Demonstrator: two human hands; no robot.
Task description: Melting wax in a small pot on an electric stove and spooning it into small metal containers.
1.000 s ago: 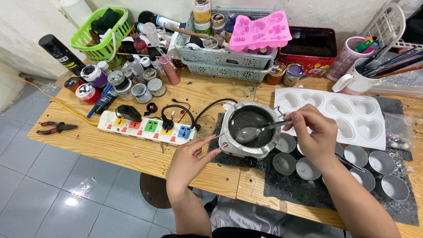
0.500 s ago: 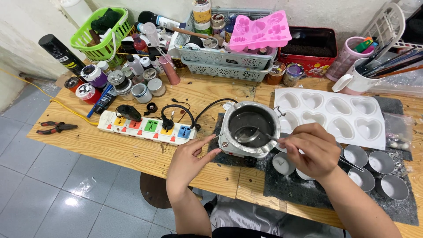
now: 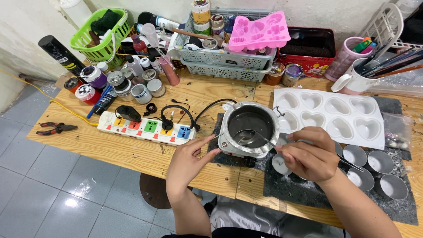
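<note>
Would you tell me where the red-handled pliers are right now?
In the head view, the red-handled pliers lie at the wooden table's far left edge, left of the white power strip.

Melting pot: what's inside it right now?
The melting pot holds dark liquid and the bowl of a metal spoon held by the right hand. The pot's bottom is hidden.

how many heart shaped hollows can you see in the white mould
8 in the white mould, in two rows of four. Back row. Front row. None seem hidden, though the right hand lies near its front edge.
</note>
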